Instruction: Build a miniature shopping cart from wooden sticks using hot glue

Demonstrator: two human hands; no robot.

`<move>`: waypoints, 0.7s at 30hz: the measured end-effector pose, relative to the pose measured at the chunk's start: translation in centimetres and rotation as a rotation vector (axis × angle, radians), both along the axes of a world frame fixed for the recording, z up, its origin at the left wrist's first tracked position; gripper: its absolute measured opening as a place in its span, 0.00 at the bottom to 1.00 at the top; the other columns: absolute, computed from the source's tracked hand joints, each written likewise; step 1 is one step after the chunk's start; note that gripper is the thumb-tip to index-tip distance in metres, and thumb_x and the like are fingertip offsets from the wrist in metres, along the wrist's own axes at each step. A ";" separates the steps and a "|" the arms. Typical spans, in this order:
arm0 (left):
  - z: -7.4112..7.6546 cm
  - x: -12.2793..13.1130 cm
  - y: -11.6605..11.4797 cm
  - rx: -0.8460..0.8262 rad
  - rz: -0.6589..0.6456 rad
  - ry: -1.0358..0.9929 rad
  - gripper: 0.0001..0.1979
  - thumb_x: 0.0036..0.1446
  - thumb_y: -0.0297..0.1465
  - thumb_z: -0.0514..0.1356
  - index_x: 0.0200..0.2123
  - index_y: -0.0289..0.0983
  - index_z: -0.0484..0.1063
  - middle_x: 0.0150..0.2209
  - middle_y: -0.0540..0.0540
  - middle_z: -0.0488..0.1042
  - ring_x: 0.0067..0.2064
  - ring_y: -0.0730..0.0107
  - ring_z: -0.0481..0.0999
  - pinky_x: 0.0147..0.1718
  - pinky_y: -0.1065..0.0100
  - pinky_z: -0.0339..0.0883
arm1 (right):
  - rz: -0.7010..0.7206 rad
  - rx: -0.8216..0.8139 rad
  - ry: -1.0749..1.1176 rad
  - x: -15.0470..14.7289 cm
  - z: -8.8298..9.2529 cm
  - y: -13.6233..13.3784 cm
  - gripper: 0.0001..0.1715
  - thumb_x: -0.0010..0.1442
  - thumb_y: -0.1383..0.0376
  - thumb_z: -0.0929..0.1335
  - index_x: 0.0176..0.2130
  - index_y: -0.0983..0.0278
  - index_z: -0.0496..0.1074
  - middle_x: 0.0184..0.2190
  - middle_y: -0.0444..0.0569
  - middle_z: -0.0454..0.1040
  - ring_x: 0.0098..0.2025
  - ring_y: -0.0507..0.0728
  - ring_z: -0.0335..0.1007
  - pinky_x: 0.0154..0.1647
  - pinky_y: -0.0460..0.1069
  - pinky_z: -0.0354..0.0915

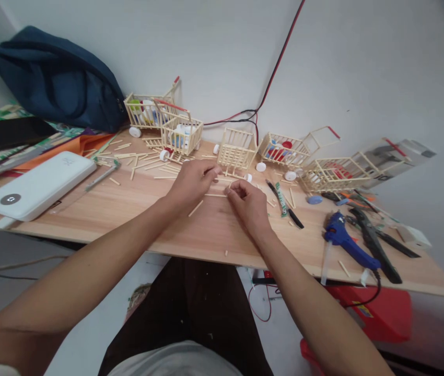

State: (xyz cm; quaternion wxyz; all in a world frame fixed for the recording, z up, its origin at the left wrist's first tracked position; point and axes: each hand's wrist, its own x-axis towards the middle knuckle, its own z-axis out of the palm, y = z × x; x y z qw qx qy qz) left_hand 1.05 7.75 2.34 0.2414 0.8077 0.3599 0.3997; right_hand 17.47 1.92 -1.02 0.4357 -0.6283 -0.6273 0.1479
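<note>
My left hand [195, 181] is closed, its thumb and fingertips pinched together just in front of a small wooden-stick cart [237, 147]. What those fingertips hold, if anything, is hidden. My right hand [248, 204] pinches a thin wooden stick [217, 195], which lies level just above or on the tabletop and points towards my left hand. A short loose stick [196, 208] rests on the table below my left hand. The middle cart stands on white wheels, with a lattice of sticks facing me.
Finished-looking stick carts [183, 134] with small items inside line the wall. Loose sticks [139, 159] lie at left, near a white power bank [37, 185] and a blue bag [57, 78]. To the right are a blue glue gun [347, 243], a pencil [284, 203] and black-handled pliers [374, 245].
</note>
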 end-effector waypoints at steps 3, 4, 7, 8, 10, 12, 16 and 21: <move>-0.2 -0.2 0.9 -0.124 -0.010 -0.087 0.16 0.61 0.35 0.51 0.33 0.33 0.76 0.31 0.46 0.78 0.36 0.68 0.76 0.36 0.70 0.65 | 0.005 0.010 -0.006 0.1 0.0 0.0 0.09 0.56 0.60 0.66 0.28 0.62 0.70 0.24 0.43 0.71 0.25 0.52 0.61 0.30 0.47 0.56; -0.3 -0.2 1.3 -0.176 -0.012 -0.110 0.16 0.61 0.36 0.52 0.33 0.33 0.76 0.32 0.45 0.79 0.36 0.67 0.77 0.36 0.70 0.66 | 0.006 0.011 -0.009 0.1 -0.1 0.1 0.09 0.56 0.60 0.66 0.28 0.62 0.70 0.24 0.42 0.71 0.25 0.52 0.61 0.30 0.47 0.56; -0.6 -0.3 2.0 -0.348 -0.030 -0.182 0.17 0.61 0.39 0.53 0.35 0.32 0.76 0.33 0.42 0.79 0.36 0.67 0.78 0.33 0.71 0.68 | 0.007 0.008 -0.012 0.1 0.0 0.0 0.09 0.56 0.60 0.66 0.28 0.61 0.70 0.23 0.42 0.70 0.25 0.52 0.60 0.30 0.47 0.56; -0.6 -0.3 2.1 -0.398 -0.038 -0.207 0.18 0.61 0.39 0.53 0.36 0.32 0.76 0.33 0.41 0.79 0.35 0.67 0.79 0.32 0.71 0.69 | 0.006 0.007 -0.011 0.1 0.0 0.0 0.08 0.56 0.60 0.67 0.28 0.61 0.70 0.23 0.42 0.70 0.25 0.52 0.60 0.30 0.47 0.56; -0.3 -0.3 2.0 -0.471 -0.051 -0.242 0.17 0.60 0.38 0.54 0.36 0.31 0.76 0.35 0.40 0.79 0.35 0.67 0.79 0.31 0.72 0.69 | 0.004 0.006 -0.008 0.1 0.0 0.0 0.08 0.56 0.60 0.67 0.28 0.61 0.70 0.23 0.42 0.70 0.25 0.52 0.60 0.29 0.47 0.55; 0.1 -0.5 1.8 -0.514 -0.059 -0.256 0.17 0.60 0.38 0.54 0.36 0.31 0.76 0.35 0.40 0.79 0.35 0.67 0.79 0.31 0.72 0.69 | 0.000 0.005 -0.001 0.1 0.0 0.0 0.08 0.56 0.60 0.67 0.28 0.62 0.70 0.23 0.42 0.70 0.25 0.52 0.60 0.29 0.47 0.55; 0.5 -0.9 1.8 -0.505 -0.067 -0.246 0.18 0.61 0.38 0.52 0.36 0.30 0.76 0.34 0.40 0.79 0.35 0.68 0.79 0.33 0.71 0.69 | -0.003 0.009 0.016 0.1 0.1 0.0 0.08 0.56 0.60 0.67 0.28 0.62 0.71 0.24 0.42 0.71 0.25 0.51 0.61 0.29 0.47 0.55; -0.1 -1.5 2.5 -0.270 -0.076 -0.055 0.11 0.51 0.35 0.63 0.32 0.33 0.79 0.31 0.45 0.80 0.34 0.67 0.77 0.33 0.70 0.67 | -0.001 0.014 0.023 0.2 0.3 0.1 0.08 0.55 0.61 0.67 0.28 0.63 0.71 0.24 0.43 0.71 0.25 0.51 0.61 0.29 0.47 0.56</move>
